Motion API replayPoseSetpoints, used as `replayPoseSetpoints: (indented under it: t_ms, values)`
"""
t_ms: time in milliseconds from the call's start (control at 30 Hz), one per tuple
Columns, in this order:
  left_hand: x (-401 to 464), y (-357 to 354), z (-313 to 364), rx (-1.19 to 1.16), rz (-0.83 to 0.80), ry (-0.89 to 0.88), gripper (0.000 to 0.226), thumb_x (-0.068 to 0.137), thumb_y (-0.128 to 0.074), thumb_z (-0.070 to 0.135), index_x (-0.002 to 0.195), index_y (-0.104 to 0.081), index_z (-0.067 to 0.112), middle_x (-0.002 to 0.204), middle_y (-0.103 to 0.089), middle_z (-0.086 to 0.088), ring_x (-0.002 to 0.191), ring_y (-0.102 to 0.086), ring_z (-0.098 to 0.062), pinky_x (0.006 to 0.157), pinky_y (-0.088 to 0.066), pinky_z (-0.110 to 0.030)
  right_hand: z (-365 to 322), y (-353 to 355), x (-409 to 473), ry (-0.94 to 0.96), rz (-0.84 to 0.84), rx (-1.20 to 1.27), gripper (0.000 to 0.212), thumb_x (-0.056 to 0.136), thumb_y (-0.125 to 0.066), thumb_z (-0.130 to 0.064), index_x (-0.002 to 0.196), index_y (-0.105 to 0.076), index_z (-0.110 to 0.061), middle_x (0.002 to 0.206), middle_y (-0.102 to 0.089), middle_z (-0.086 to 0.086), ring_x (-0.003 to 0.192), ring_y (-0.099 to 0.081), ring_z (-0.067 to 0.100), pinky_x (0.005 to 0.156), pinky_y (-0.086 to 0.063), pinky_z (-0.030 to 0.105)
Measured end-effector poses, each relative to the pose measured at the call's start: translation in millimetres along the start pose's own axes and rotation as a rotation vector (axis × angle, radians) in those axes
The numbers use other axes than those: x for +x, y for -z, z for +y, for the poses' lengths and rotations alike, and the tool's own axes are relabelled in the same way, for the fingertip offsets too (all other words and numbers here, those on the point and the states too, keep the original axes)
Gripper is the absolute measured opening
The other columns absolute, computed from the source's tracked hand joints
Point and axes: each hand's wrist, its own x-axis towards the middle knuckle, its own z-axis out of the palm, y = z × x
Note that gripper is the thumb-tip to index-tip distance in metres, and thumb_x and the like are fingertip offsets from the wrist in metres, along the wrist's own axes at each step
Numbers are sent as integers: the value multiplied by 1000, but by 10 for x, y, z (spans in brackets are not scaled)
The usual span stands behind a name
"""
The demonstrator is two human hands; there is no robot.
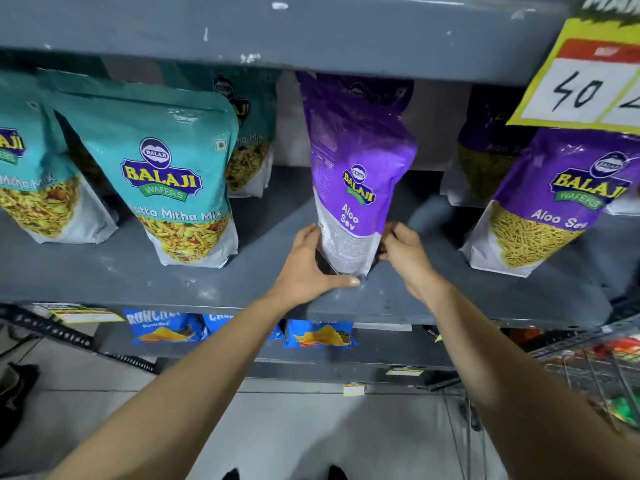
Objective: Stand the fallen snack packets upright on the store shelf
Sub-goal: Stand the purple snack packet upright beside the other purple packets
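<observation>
Both hands — left hand (pixel 308 268), right hand (pixel 407 254) — grip one purple packet (pixel 356 168); two more stand beside.

A shop: grey shelf (pixel 173 282) of branded snack packets (pixel 173 181), seemingly handwritten price tag (pixel 585 81).

The price card (pixel 588 81) is cut off at the right edge, the far-left teal packet (pixel 31 174) by the left edge, and the rear purple packet (pixel 485 157) is blurred.

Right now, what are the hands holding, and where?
Both hands hold the purple packet by its bottom end: left hand on one side, right hand on the other.
</observation>
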Motion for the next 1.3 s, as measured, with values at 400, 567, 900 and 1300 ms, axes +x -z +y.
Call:
replayPoseSetpoints:
  t_ms: [400,567,900,1300]
  values:
    - [12,-60,202,-252,82,115,67,60,-69,16,116,-34,20,99,-57,8,86,-61,-9,75,-53,-28,118,245,25,10,-138,1,55,86,-69,-6,137,-50,-13,97,-71,-1,93,-64,14,88,-52,32]
    - [155,87,156,-234,88,146,43,62,-51,10,100,-59,28,118,-53,-4,103,-59,-21,82,-51,-35,68,367,125,40,-162,-37,97,68,-82,4,148,-33,-17,144,-48,4,133,-45,16,98,-42,24]
    - [333,187,213,-185,215,249,26,76,-54,9,97,-69,16,94,-75,-5,89,-70,-28,81,-59,-46,-33,357,59,17,-305,-122,58,65,-86,-3,116,-61,-13,109,-74,3,95,-69,9,79,-51,18]
    - [338,892,1377,-650,419,-215,18,80,-75,2,97,-71,-3,70,-75,3,53,-65,-2,51,-48,-14,-1315,435,107,385,-132,548,34,64,-87,-11,94,-71,-12,88,-78,0,92,-70,18,95,-55,42]
